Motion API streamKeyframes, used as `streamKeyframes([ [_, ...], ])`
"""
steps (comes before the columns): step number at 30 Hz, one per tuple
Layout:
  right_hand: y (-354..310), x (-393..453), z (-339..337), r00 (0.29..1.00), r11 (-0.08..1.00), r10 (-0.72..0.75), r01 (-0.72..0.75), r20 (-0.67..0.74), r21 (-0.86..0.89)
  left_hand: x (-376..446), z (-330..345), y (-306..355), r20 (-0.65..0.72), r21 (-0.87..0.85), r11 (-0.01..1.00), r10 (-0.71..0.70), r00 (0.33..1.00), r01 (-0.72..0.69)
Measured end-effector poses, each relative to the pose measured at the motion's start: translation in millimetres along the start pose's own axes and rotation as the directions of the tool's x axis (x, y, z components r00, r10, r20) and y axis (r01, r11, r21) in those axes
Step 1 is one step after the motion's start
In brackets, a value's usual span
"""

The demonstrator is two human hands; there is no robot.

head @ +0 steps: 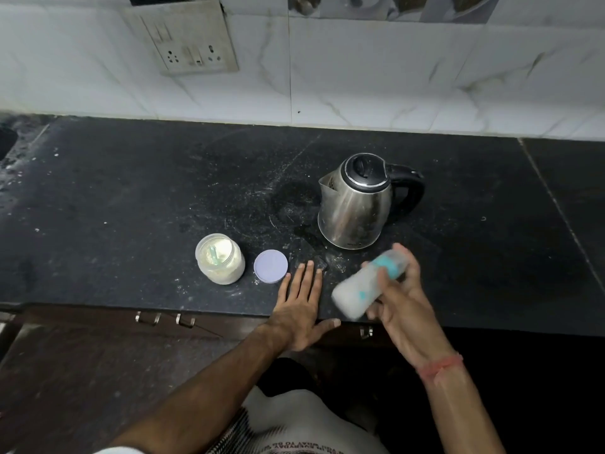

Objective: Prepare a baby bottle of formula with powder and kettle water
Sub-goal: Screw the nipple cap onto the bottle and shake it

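The baby bottle [370,283], blurred and tilted above the counter's [131,191] front edge, is gripped in our right hand [397,299], fingers curled round its body, while our left hand [301,306] lies flat and spread on the counter, holding nothing. We judge it light, rigid plastic, smooth and slippery if wet, best held round the middle. Beyond stand the kettle [357,204], the open powder jar [220,258] and its lid [270,266].

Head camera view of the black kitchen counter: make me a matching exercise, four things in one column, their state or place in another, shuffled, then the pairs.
Things:
1. steel electric kettle
2. clear plastic powder jar
3. round lilac lid
4. milky baby bottle with teal ring

States:
A. flat on the counter between jar and left hand
B. gripped in the right hand, tilted
C. open, scoop inside
D. lid closed, spout pointing left

Pairs: 1-D, 2-C, 3-A, 4-B
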State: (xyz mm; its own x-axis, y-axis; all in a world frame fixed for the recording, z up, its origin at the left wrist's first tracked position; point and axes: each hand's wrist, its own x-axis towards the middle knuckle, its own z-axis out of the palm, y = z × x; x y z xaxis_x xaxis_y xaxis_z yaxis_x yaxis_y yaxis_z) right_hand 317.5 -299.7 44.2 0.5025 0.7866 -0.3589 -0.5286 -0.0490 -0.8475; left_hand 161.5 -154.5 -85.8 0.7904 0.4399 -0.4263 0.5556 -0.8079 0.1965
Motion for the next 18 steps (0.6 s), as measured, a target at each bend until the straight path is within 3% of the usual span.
streamKeyframes([
  [2,-1,-3,-5,0.989,0.995,0.045,-0.032,0.140,-0.094,-2,-1,1,0.021,0.019,1.000,0.005,1.000,-0.005],
  [6,-12,-6,-23,1.000,1.000,-0.022,0.022,0.001,0.002,2,1,0,-0.016,-0.005,1.000,-0.016,1.000,0.016],
  [9,-14,-10,-25,0.994,0.996,0.020,-0.010,0.108,-0.093,0,3,1,0.007,0.011,1.000,-0.007,1.000,0.007],
  [12,-11,-8,-22,1.000,0.999,-0.017,0.016,0.009,0.044,0,2,1,-0.001,0.009,1.000,-0.012,1.000,0.012],
  [16,-5,-3,-11,0.992,1.000,-0.002,0.005,0.124,-0.022,1,5,0,0.003,0.043,0.999,-0.011,1.000,0.011],
  [18,-6,1,-10,0.997,0.996,-0.042,0.036,0.069,0.084,2,5,1,-0.004,0.034,0.999,-0.014,1.000,0.014],
])
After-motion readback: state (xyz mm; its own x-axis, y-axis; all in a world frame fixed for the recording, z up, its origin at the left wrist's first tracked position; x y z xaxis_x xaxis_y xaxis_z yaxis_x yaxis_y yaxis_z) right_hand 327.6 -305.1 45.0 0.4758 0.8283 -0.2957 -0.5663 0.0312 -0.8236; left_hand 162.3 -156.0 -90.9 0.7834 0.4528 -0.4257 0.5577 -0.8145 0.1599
